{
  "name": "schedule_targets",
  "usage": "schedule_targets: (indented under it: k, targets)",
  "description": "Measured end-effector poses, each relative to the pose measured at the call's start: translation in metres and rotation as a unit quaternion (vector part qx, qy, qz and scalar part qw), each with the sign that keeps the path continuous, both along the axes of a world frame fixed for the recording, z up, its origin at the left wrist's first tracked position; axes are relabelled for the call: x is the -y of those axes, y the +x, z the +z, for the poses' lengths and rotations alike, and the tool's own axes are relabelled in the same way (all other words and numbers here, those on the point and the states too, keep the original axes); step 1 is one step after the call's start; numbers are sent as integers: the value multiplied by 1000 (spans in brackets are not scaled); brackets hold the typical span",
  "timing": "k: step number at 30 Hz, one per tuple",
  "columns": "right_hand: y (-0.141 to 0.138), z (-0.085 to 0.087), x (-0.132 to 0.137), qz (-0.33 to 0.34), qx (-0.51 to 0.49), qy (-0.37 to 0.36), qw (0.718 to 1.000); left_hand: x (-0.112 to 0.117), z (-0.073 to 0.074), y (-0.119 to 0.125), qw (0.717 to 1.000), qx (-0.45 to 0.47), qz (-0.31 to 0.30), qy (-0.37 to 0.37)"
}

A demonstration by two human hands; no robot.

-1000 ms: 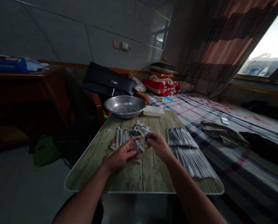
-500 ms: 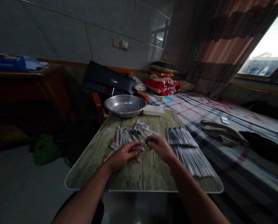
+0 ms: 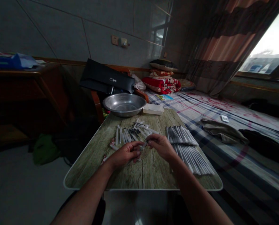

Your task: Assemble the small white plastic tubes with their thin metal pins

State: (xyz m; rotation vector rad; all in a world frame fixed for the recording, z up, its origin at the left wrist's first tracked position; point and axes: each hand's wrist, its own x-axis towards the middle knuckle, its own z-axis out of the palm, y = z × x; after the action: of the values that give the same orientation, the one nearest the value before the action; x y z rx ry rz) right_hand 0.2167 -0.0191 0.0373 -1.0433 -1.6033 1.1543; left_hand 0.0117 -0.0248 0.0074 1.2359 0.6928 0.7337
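Over the middle of the table, my left hand (image 3: pixel 126 153) is closed around a slim whitish tube (image 3: pixel 143 146), like a pen barrel, which slants up to the right. My right hand (image 3: pixel 160 145) pinches at the tube's upper end; any small part between its fingertips is too blurred to name. Just beyond my hands lies a loose pile of white tubes (image 3: pixel 127 137) with small black pieces (image 3: pixel 135 132) among them. To the right of my right hand, pen-like white sticks (image 3: pixel 192 158) with dark ends lie side by side in two overlapping rows.
A wide metal basin (image 3: pixel 124 105) and a shallow white tray (image 3: pixel 153 109) stand at the far end of the wood-patterned table (image 3: pixel 153 178). Behind them a black case (image 3: pixel 107 76) rests on a chair. A bed (image 3: pixel 200 106) with checked bedding runs along the right side.
The view has shifted slightly. Both hands stay together at the tube, with the right fingertips closer to its end; the piles look the same.
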Motion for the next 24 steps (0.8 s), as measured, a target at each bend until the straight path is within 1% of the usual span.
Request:
schedule_targets:
  k: [4, 9, 11, 13, 15, 17, 19, 21, 23, 24]
  targets:
    - [3, 2, 1, 1, 26, 3, 1000, -1, 1, 2, 1000, -21, -9, 16]
    - [6, 1, 1, -3, 102, 5, 995, -3, -3, 1, 995, -75, -6, 70]
    - [5, 2, 1, -9, 165, 42, 985, -2, -3, 0, 990, -103, 3, 97]
    - [4, 2, 2, -9, 226, 92, 970, 0, -1, 0, 984, -131, 11, 122]
    - [3, 2, 2, -7, 253, 111, 961, 2, 1, 0, 979, -150, 18, 136]
    - [4, 1, 2, -2, 233, 87, 969, 3, 3, 0, 978, -153, 22, 140]
    - [6, -2, 1, 24, 169, 41, 984, 3, 4, 0, 979, -145, 19, 141]
    - [8, -4, 0, 61, 96, 6, 993, 2, 4, -1, 982, -135, 10, 132]
    - [9, -6, 0, 83, 61, -7, 995, 2, 4, -2, 984, -133, 2, 122]
    - [8, -6, 0, 83, 67, -3, 994, 2, 4, -2, 983, -136, -1, 121]
